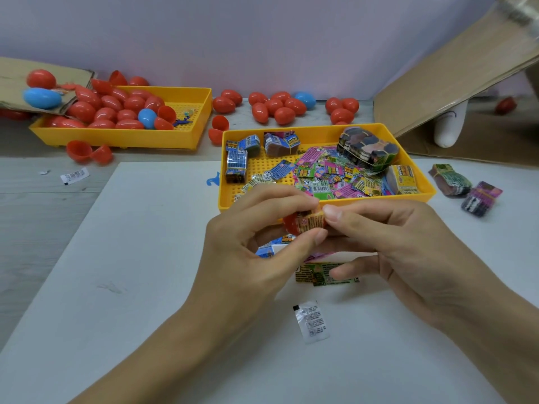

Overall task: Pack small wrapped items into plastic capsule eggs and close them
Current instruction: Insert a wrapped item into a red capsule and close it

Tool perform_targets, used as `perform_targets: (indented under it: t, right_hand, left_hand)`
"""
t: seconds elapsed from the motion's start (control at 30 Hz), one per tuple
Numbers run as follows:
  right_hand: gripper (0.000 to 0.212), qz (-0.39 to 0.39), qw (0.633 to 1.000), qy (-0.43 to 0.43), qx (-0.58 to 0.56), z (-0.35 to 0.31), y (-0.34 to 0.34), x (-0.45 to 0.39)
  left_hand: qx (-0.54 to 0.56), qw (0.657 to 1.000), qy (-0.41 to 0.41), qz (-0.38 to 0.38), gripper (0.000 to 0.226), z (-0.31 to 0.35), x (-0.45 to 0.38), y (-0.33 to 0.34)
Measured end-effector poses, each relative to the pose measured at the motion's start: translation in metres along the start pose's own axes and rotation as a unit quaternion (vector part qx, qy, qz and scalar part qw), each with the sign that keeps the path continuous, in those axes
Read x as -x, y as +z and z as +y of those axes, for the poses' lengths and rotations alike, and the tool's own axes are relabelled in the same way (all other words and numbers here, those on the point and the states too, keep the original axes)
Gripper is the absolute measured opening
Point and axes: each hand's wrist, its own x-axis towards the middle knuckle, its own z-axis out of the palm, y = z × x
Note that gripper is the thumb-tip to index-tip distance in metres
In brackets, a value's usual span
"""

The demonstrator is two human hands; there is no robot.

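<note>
Red plastic shows between the fingers in the head view: the left hand (256,228) pinches a red egg half (290,224) with thumb and forefinger, and the right hand (388,237) pinches a small folded leaflet (312,221) at the mouth of that half. Both hands are curled, and they meet just in front of the near yellow tray (420,196). I judge that the paper is being pushed into the shell, so this egg is not yet closed; the other half is not visible to me.

Under the hands some more leaflets (320,274) lie on the white board (145,258), and one clear sachet (311,321) lies nearer to the person. The near tray holds many loose coloured leaflets and several banded bundles (367,148), so much stock is left to pack.

At the far left, a second yellow tray (192,141) is filled with red eggs and a few blue ones (147,118). Most look closed, but some open halves (87,153) lie beside it. More closed eggs (280,107) rest in a row behind the near tray. Whether those are already filled I cannot tell. Two more bundles (466,189) lie at the right, near a piece of cardboard (437,91).
</note>
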Motion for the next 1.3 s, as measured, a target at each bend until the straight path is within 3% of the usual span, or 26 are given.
perform_targets:
  t: [0.13,0.2,0.27,0.33,0.43,0.63,0.8,0.9,1.07,1.2,1.3]
  right_hand:
    - [0.03,-0.017,0.999,0.029,-0.039,-0.002,0.003,0.0]
    - [0.03,-0.024,0.997,0.041,-0.056,-0.002,0.005,0.001]
    - [0.029,-0.011,0.999,0.016,-0.045,0.001,0.005,0.001]
    - [0.036,0.005,0.999,-0.035,-0.031,0.003,0.002,0.0]
    - [0.043,0.012,0.991,-0.127,0.027,0.004,0.0,0.0]
    - [0.027,0.002,0.978,-0.194,0.071,0.008,-0.001,0.0]
    - [0.023,0.01,0.996,-0.092,0.019,0.001,-0.001,-0.002]
    - [0.026,0.008,0.991,-0.121,0.053,0.005,0.001,0.0]
    - [0.026,0.06,0.966,-0.237,0.085,0.01,0.002,0.003]
    - [0.028,0.051,0.947,-0.287,0.135,0.011,0.001,0.006]
    - [0.033,0.054,0.969,-0.235,0.058,0.0,-0.002,0.011]
  left_hand:
    - [-0.022,1.0,0.018,-0.006,0.032,0.001,-0.002,-0.002]
    - [-0.017,0.999,0.019,-0.021,0.045,0.002,-0.001,-0.001]
    - [0.016,0.999,0.008,-0.039,0.065,0.004,0.001,0.001]
    - [0.053,0.998,-0.031,-0.029,0.071,0.006,0.001,0.003]
    - [0.09,0.989,-0.116,0.01,0.044,0.013,-0.001,0.002]
    - [0.127,0.984,-0.127,0.011,0.018,0.014,-0.005,0.001]
    - [0.131,0.99,-0.05,-0.008,0.057,0.011,-0.004,0.001]
    - [0.132,0.99,-0.038,-0.015,0.069,0.01,-0.001,0.004]
    - [0.119,0.983,-0.138,0.022,0.026,0.016,-0.003,0.001]
    - [0.144,0.977,-0.153,0.034,0.02,0.015,-0.004,0.002]
    - [0.17,0.974,-0.139,0.055,0.023,0.017,-0.006,0.0]
